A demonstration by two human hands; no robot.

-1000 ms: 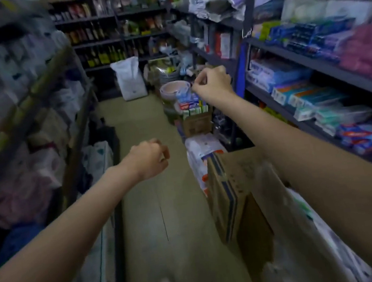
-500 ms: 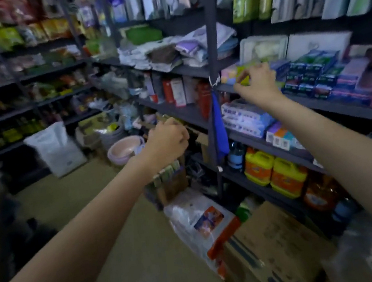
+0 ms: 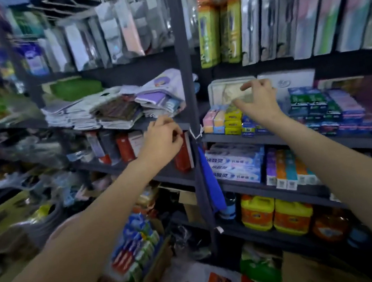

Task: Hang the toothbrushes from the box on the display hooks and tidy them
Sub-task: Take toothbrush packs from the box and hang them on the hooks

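At frame centre, the left hand [image 3: 160, 142] curls empty; the right hand [image 3: 257, 102] hangs loose-fingered below the hooked long packaged toothbrushes [image 3: 266, 19] at upper right.

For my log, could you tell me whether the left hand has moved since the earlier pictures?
Yes: the left hand has risen and gone right, now reaching the dark shelf post.
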